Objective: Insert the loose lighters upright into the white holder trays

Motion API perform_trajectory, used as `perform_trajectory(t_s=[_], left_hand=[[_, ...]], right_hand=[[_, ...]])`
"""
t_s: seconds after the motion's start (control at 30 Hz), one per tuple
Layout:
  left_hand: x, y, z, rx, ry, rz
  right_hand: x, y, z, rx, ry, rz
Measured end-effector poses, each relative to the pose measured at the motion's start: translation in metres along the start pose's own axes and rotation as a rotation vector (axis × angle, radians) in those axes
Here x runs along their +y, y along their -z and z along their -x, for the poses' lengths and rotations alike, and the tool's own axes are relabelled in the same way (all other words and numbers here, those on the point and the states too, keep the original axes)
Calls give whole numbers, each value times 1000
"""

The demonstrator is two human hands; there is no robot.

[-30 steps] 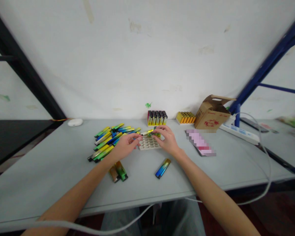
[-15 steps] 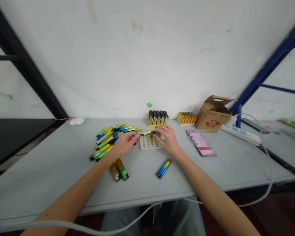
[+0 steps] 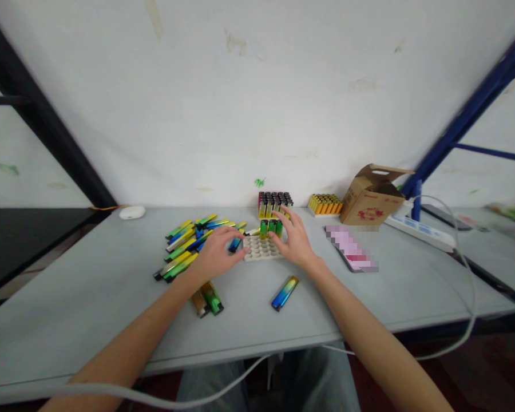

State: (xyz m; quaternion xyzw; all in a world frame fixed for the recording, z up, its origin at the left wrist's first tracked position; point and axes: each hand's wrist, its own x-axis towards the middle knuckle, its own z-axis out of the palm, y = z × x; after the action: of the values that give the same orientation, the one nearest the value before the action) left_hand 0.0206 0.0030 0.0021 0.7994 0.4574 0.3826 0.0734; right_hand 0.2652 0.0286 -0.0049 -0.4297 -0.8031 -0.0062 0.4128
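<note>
A white tray (image 3: pixel 262 252) with rows of round holes lies in the middle of the table. Several green lighters (image 3: pixel 270 229) stand upright at its back edge. My right hand (image 3: pixel 295 239) is just right of them, thumb and fingers spread, with nothing visibly gripped; whether the thumb touches a lighter I cannot tell. At the tray's left edge is my left hand (image 3: pixel 220 250), thumb and forefinger apart. A blue lighter (image 3: pixel 235 244) shows between them, apparently lying on the table behind. Left of that hand spreads a loose pile of coloured lighters (image 3: pixel 182 250), partly hidden by it.
Closer to me lie a blue-yellow lighter (image 3: pixel 285 293) and a green-brown lighter (image 3: pixel 213 297). Behind the tray stand a filled lighter block (image 3: pixel 275 205) and an orange lighter tray (image 3: pixel 325 204). To the right are a cardboard box (image 3: pixel 371 200), a phone (image 3: pixel 351 249) and a power strip (image 3: pixel 424 233).
My right hand's fingers have opened and drawn back, uncovering the upright green lighters. My left hand's fingers have spread wider, its thumb now near the tray's edge.
</note>
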Motion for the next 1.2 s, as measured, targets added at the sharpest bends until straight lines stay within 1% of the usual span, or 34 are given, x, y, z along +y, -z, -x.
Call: perform_trajectory(t_s=[0.07, 0.13, 0.17, 0.23, 0.27, 0.33, 0.4, 0.57, 0.67, 0.8, 0.97, 1.07, 1.2], left_hand=[[-6, 0, 2, 26, -61, -88], [-13, -1, 3, 16, -84, -161], [-17, 0, 4, 7, -87, -193], [-23, 0, 4, -6, -72, -252], [-26, 1, 4, -8, -55, -282], [-33, 2, 4, -3, -7, -331], [-39, 3, 3, 9, 47, -355], [-49, 8, -2, 44, 230, -324], [-47, 12, -4, 29, 340, -271], [-39, 22, -4, 20, 411, -255], [-38, 41, -7, 81, 530, -212], [-41, 46, -7, 77, 552, -257], [-44, 46, -8, 54, 535, -246]], right_hand=[[6, 2, 1, -7, -42, -62], [14, 6, 2, -68, -99, -127], [18, 8, 3, -122, -140, -157], [25, 12, 5, -277, -218, -218], [27, 15, 5, -353, -233, -244], [30, 18, 5, -464, -204, -289], [30, 20, 5, -507, -150, -313], [31, 16, 6, -506, -153, -291], [32, 14, 8, -493, -150, -255], [30, 14, 10, -478, -136, -225], [26, 16, 9, -477, -131, -214], [24, 17, 8, -495, -138, -192], [23, 18, 8, -504, -133, -191]])
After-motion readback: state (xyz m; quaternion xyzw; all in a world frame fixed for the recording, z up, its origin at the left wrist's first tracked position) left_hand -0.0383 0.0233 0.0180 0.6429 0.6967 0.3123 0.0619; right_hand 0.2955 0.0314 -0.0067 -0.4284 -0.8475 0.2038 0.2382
